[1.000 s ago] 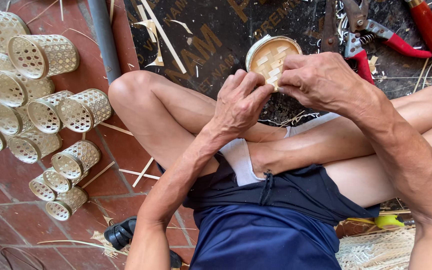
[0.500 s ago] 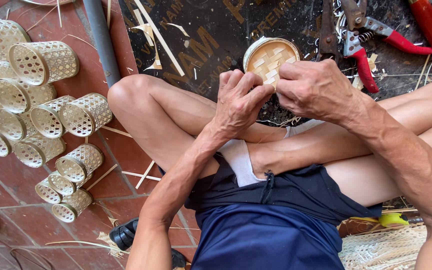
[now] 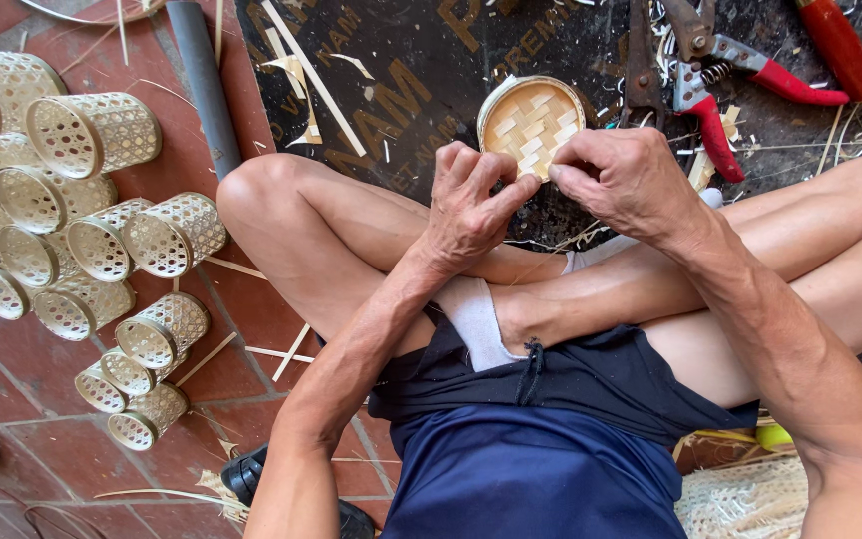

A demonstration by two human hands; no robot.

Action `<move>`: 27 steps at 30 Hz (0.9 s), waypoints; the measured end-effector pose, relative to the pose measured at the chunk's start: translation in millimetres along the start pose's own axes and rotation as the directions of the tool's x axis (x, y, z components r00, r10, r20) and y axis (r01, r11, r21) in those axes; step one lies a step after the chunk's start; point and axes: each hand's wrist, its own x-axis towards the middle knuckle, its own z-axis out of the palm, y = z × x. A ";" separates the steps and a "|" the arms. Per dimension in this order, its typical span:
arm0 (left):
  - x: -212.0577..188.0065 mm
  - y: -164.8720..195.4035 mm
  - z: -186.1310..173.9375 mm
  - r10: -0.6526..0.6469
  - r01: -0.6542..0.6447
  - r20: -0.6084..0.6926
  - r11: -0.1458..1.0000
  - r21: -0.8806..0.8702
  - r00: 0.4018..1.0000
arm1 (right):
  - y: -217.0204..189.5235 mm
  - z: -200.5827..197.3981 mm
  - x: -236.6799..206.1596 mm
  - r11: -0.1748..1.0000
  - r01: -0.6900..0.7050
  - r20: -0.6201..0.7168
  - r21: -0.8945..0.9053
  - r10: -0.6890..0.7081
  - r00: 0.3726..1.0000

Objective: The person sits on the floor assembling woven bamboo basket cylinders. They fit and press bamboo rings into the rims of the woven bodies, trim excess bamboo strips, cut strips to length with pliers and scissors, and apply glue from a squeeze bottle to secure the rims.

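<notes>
Our left hand and right hand pinch the near rim of a small round woven bamboo basket, fingers curled tight, thumbs nearly meeting. Both forearms reach forward over our crossed legs, wrists bent inward. The basket sits just beyond the fingertips, its checkered bottom facing us, above a dark printed mat. Red-handled pliers lie near the right hand. Pale openwork woven cylinders lie heaped on the red tiled floor, well apart to the left.
</notes>
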 end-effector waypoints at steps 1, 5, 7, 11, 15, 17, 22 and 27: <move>0.5 -0.1 -0.4 0.006 -0.006 0.004 1.000 0.001 1.000 | -0.2 -0.3 1.8 1.000 0.016 0.004 -0.025 -0.016 1.000; 2.8 1.9 -2.2 -0.004 0.003 0.014 1.000 0.024 1.000 | -6.0 -5.1 5.2 0.992 -0.097 0.026 0.081 0.095 0.995; 3.0 3.8 -3.0 -0.008 0.007 0.018 1.000 0.030 1.000 | -8.8 -8.4 2.7 0.934 -0.293 0.095 0.203 0.280 0.955; 0.8 5.0 -4.3 -0.042 0.042 -0.036 0.999 -0.024 0.998 | -7.8 -8.6 -5.6 0.987 -0.107 -0.045 0.117 0.113 0.993; 1.8 3.3 -4.6 -0.026 0.025 -0.026 0.998 -0.052 0.999 | -1.7 2.5 -8.5 0.944 0.215 -0.033 -0.249 -0.230 0.973; 4.8 3.8 -5.3 -0.007 0.007 -0.014 1.000 -0.017 1.000 | -0.3 7.7 -8.1 0.912 0.241 -0.013 -0.332 -0.260 0.965; 4.7 12.7 -10.6 -0.042 0.041 -0.056 0.999 -0.020 0.998 | -4.6 6.7 -13.3 0.866 0.237 0.013 -0.440 -0.258 0.966; -15.1 4.8 -16.4 -0.349 0.268 -0.216 0.904 -0.332 0.912 | 0.4 -9.0 -12.7 0.987 -0.044 -0.303 0.152 0.089 0.949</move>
